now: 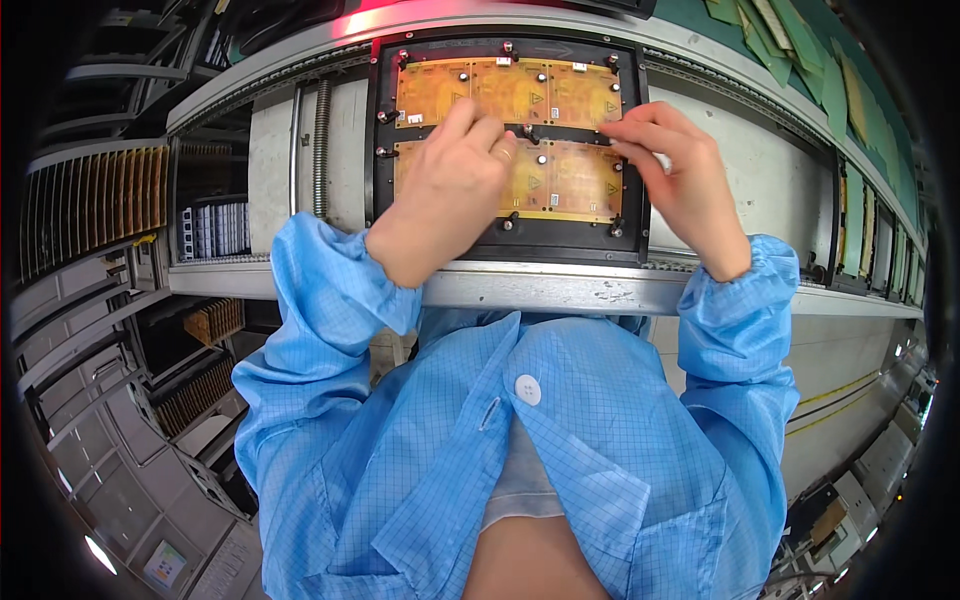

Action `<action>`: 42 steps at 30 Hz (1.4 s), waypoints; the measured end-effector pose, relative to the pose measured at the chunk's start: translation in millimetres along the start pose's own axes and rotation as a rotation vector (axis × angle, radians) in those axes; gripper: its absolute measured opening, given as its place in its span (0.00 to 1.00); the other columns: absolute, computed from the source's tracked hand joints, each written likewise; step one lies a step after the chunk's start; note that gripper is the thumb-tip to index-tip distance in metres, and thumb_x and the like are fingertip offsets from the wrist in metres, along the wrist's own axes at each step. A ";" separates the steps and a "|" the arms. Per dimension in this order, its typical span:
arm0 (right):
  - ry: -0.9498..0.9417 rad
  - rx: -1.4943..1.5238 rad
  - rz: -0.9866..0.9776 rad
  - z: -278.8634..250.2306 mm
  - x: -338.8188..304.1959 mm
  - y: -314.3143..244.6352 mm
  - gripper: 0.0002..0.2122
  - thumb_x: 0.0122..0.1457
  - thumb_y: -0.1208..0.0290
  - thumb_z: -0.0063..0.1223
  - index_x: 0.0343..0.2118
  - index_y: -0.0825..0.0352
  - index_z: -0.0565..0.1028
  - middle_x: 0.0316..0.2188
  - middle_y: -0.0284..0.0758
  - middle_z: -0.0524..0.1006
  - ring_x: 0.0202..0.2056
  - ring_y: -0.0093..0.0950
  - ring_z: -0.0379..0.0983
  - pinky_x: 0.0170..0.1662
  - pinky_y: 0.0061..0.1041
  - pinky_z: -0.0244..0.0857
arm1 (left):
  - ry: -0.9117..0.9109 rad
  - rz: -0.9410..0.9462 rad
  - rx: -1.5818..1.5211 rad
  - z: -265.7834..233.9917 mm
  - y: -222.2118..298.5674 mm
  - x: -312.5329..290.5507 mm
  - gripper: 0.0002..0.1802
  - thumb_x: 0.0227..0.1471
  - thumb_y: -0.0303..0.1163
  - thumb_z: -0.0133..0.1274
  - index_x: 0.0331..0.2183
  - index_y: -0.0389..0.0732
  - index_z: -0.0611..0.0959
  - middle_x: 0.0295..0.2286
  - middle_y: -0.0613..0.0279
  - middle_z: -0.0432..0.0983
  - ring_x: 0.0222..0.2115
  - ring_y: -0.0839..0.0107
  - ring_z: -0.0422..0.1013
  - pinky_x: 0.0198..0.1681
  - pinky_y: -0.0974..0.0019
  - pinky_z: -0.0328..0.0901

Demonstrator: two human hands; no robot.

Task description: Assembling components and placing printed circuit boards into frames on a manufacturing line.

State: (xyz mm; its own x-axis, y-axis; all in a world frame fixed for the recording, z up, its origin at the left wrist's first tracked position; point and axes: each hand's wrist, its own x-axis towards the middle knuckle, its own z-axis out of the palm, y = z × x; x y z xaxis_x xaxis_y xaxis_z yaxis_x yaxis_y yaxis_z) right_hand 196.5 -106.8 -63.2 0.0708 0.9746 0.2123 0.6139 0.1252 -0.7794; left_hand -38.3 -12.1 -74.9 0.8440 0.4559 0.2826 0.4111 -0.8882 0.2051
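Note:
A black carrier frame [565, 243] lies in front of me and holds two amber circuit board panels, an upper panel [510, 95] and a lower panel [585, 185]. Small black clips [616, 228] with silver heads stand around their edges. My left hand [455, 180] is over the left part of the lower panel, fingers curled together toward the gap between the panels; its fingertips are partly hidden. At the right edge, my right hand [680, 165] has thumb and fingertips drawn into a pinch near the panel corners. Whatever either hand grips is too small or hidden to make out.
Metal conveyor rails [560, 290] run along the near and far sides of the frame. A threaded rod [321, 150] crosses between them at left. Racks of upright boards [95, 210] stand further left. Green sheets [800, 50] lie at the far right.

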 end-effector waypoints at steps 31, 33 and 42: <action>-0.161 -0.310 -0.366 52.6 28.3 -38.2 0.12 0.48 0.76 0.63 0.37 0.66 0.78 0.37 0.38 0.73 0.42 0.40 0.67 0.47 0.34 0.64 | 0.049 -0.277 -0.461 -31.4 -55.5 -2.2 0.11 0.48 0.27 0.61 0.36 0.37 0.85 0.29 0.54 0.79 0.34 0.57 0.74 0.43 0.60 0.70; -0.182 -0.298 -0.384 64.8 30.7 -37.4 0.12 0.48 0.74 0.63 0.37 0.66 0.78 0.36 0.37 0.73 0.42 0.39 0.67 0.48 0.34 0.64 | 0.019 -0.415 -0.598 -38.0 -54.5 -7.1 0.10 0.50 0.26 0.60 0.37 0.36 0.84 0.28 0.55 0.79 0.31 0.61 0.77 0.39 0.63 0.72; -0.239 -0.118 -0.227 43.6 78.8 -35.6 0.06 0.55 0.81 0.59 0.35 0.72 0.76 0.31 0.35 0.78 0.34 0.25 0.76 0.38 0.24 0.70 | 0.058 -0.555 -1.122 -50.4 -66.0 -54.7 0.10 0.52 0.19 0.58 0.39 0.31 0.83 0.34 0.62 0.81 0.35 0.79 0.76 0.39 0.76 0.72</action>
State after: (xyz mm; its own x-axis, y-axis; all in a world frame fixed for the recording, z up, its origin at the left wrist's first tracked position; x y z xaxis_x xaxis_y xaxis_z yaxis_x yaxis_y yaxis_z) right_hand 145.9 -26.4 -44.4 -0.2556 0.9421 0.2172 0.6802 0.3349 -0.6520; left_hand -129.0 24.4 -56.7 0.6227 0.7800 -0.0623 0.1623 -0.0508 0.9854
